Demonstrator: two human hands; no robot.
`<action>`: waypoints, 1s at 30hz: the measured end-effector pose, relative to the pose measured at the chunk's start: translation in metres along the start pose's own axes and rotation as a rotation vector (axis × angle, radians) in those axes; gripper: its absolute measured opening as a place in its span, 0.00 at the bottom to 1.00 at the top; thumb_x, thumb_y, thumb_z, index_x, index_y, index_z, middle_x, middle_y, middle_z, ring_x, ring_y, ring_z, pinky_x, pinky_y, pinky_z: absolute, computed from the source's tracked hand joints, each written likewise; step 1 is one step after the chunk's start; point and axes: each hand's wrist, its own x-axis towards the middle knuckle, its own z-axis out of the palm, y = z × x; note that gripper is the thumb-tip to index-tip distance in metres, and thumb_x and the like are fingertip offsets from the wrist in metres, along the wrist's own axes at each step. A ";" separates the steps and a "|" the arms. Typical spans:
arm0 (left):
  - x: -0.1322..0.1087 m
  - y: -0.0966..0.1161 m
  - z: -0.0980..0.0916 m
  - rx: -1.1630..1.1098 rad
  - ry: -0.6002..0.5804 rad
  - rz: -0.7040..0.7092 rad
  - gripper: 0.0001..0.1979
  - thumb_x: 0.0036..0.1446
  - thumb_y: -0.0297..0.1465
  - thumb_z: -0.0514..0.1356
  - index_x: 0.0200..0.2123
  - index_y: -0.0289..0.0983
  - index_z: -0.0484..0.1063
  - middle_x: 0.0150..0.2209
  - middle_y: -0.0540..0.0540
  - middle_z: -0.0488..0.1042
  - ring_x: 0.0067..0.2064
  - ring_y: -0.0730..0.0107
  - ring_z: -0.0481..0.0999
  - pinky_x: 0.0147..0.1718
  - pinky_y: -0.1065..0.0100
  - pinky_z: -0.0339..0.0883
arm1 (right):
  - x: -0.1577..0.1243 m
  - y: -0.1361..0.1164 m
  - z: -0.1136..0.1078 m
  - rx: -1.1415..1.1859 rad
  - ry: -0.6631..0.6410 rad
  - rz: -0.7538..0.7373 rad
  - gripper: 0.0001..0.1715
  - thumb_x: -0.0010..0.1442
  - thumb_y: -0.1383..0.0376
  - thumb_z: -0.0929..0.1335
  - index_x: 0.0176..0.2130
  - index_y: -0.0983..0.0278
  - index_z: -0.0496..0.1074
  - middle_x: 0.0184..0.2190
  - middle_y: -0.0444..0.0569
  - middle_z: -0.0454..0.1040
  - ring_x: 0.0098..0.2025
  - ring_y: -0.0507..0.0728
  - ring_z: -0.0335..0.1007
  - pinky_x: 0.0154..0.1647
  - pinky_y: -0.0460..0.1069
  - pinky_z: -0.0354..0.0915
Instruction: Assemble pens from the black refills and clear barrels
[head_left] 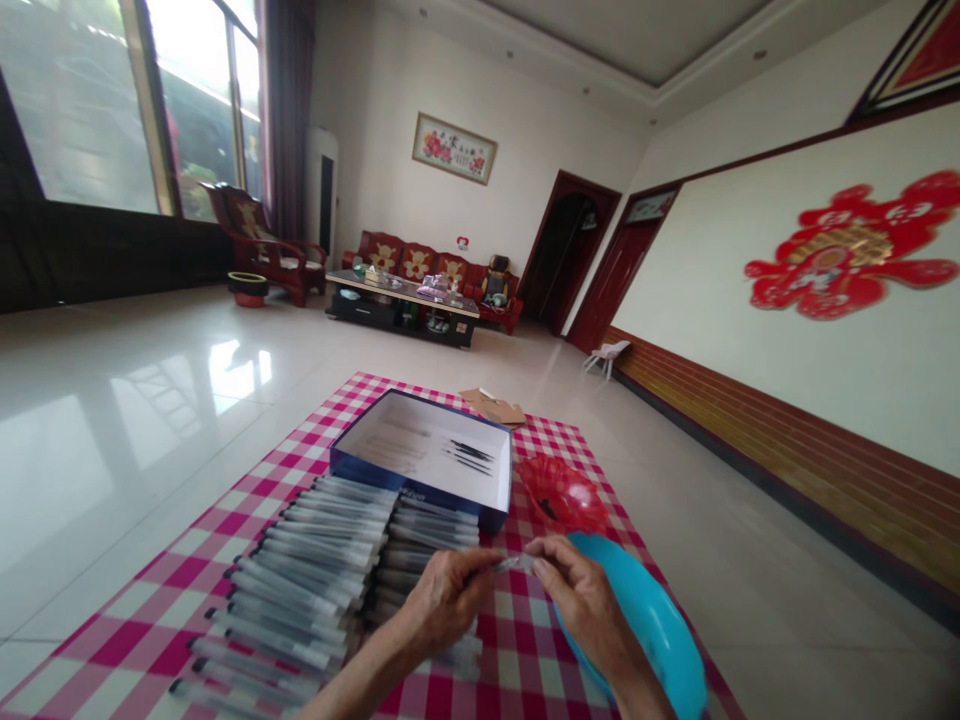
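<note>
Over the checked tablecloth, my left hand (446,600) and my right hand (581,595) are closed in a pinch on opposite ends of a small, clear pen part (516,564). Its exact shape is blurred. Beside and partly behind my left forearm lie two rows of translucent pen barrels (300,575), many with dark ends. Behind them stands a blue-edged box (420,430) with a white inside. Thin black pen refills (471,457) and pale slender pieces lie in it. Under my right hand and wrist is a blue plastic basin (667,640), partly covered by them.
A red translucent dish (585,500) with something dark in it stands right of the box. Brown cardboard (495,407) lies at the far edge of the pink-and-white tablecloth (247,520). Farther off are a low table (405,305), wooden seats and a small white chair (606,355).
</note>
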 end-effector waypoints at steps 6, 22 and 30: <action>0.000 0.003 -0.001 0.032 -0.022 -0.006 0.12 0.57 0.27 0.50 0.34 0.35 0.75 0.20 0.54 0.59 0.22 0.77 0.56 0.21 0.76 0.49 | -0.002 -0.004 0.000 -0.006 -0.019 -0.017 0.10 0.60 0.60 0.64 0.37 0.61 0.73 0.36 0.47 0.74 0.41 0.57 0.70 0.44 0.48 0.64; 0.001 -0.012 0.000 -0.200 -0.146 -0.092 0.14 0.57 0.32 0.53 0.36 0.32 0.76 0.19 0.54 0.60 0.21 0.78 0.57 0.20 0.75 0.50 | 0.001 -0.015 0.001 -0.074 -0.138 -0.058 0.09 0.60 0.64 0.62 0.36 0.62 0.72 0.34 0.46 0.72 0.37 0.55 0.69 0.39 0.48 0.64; 0.001 -0.006 -0.005 -0.401 -0.204 -0.130 0.19 0.56 0.43 0.56 0.30 0.30 0.74 0.18 0.54 0.60 0.20 0.79 0.54 0.18 0.75 0.46 | 0.002 -0.021 0.005 0.015 -0.165 -0.057 0.08 0.59 0.63 0.64 0.37 0.61 0.72 0.35 0.46 0.74 0.38 0.55 0.70 0.40 0.48 0.65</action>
